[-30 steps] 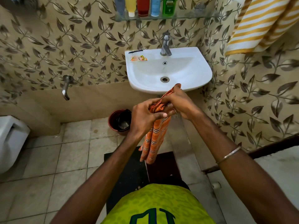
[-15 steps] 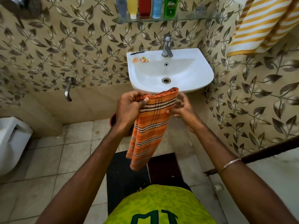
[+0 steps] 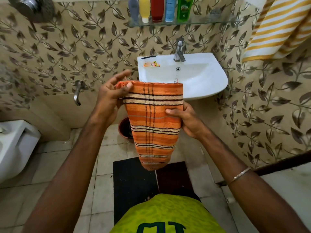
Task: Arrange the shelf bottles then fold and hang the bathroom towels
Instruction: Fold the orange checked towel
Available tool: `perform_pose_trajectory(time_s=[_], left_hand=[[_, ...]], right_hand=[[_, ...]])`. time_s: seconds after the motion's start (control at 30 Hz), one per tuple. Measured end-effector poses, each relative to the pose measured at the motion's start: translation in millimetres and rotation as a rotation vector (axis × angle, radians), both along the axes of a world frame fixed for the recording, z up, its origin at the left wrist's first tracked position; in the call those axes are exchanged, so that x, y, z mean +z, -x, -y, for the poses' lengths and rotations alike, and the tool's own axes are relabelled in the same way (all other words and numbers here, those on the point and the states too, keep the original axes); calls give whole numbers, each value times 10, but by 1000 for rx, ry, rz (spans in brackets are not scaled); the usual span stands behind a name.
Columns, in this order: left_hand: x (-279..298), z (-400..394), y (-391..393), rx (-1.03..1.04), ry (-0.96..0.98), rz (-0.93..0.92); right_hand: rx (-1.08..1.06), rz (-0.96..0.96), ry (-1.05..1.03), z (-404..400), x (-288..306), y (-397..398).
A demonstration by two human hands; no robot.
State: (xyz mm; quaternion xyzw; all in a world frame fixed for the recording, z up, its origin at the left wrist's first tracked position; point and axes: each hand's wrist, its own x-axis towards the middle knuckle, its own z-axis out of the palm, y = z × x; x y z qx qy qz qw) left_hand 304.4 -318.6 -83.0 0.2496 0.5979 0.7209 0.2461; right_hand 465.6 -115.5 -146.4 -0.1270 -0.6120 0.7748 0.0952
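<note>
An orange towel point(image 3: 154, 125) with black and cream stripes hangs folded in front of the sink. My left hand point(image 3: 111, 96) pinches its top left corner between thumb and fingers. My right hand point(image 3: 186, 120) grips its right edge lower down, thumb on the front. Several bottles point(image 3: 159, 9) stand in a row on the glass shelf point(image 3: 207, 20) above the tap: grey, yellow, red, blue, green. A yellow-and-white striped towel point(image 3: 277, 29) hangs at the upper right.
The white sink point(image 3: 202, 76) with its tap point(image 3: 179, 49) is on the far wall. A wall tap point(image 3: 77, 93) sticks out on the left, a toilet point(image 3: 15, 145) lower left. A dark bucket point(image 3: 125, 128) stands under the sink, a black mat point(image 3: 133, 185) on the floor.
The bunched towel has been spread flat. My left hand went left to the top corner, and my right hand slid down the right edge. The view tilted up slightly.
</note>
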Motion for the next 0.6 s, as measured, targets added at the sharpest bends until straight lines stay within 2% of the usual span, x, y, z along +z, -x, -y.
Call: perform_pose_trajectory(time_s=[0.07, 0.17, 0.37, 0.53, 0.6], left_hand=[[-229, -5, 37, -144, -101, 217], [-641, -17, -116, -305, -29, 369], [-883, -150, -451, -453, -53, 417], [-835, -263, -532, -522, 112, 387], [-814, -297, -573, -545, 108, 381]], right_hand=[[-28, -26, 42, 49, 97, 21], [-58, -59, 101, 53, 188, 24], [-107, -103, 156, -110, 304, 2], [-153, -102, 225, -279, 426, -7], [-171, -85, 276, -340, 491, -9]])
